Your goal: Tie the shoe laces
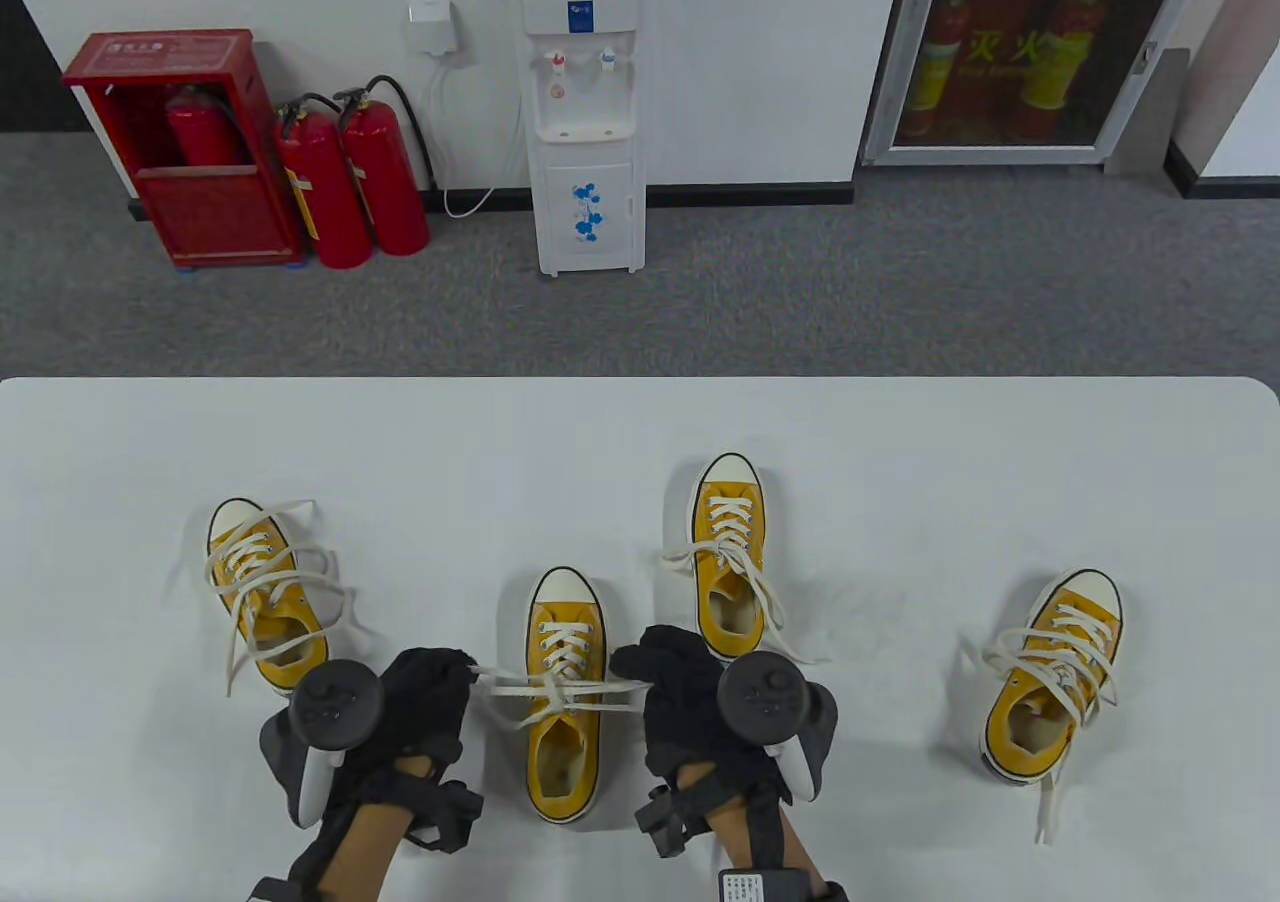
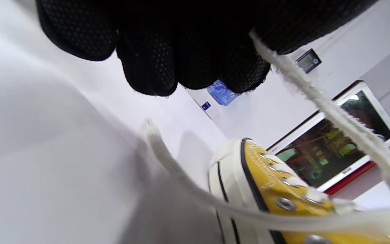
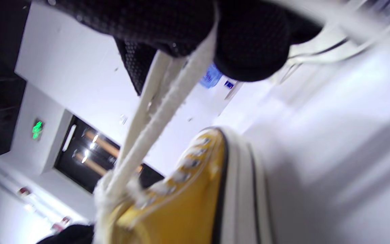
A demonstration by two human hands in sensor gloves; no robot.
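Laces (image 1: 560, 687) of the nearest yellow shoe (image 1: 565, 692) stretch sideways, pinched by both hands' fingers (image 1: 455, 664).

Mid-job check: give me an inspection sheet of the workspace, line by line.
Surface: white table.
Job's things: four yellow shoes; the second shoe from the left is being tied, its laces pulled sideways. The other three have loose laces.
Clutter: nothing seen.
Hands: left hand and right hand each grip a lace.
Cables: white cord by the wall.
Surroundings: water dispenser, fire extinguishers, red cabinet.
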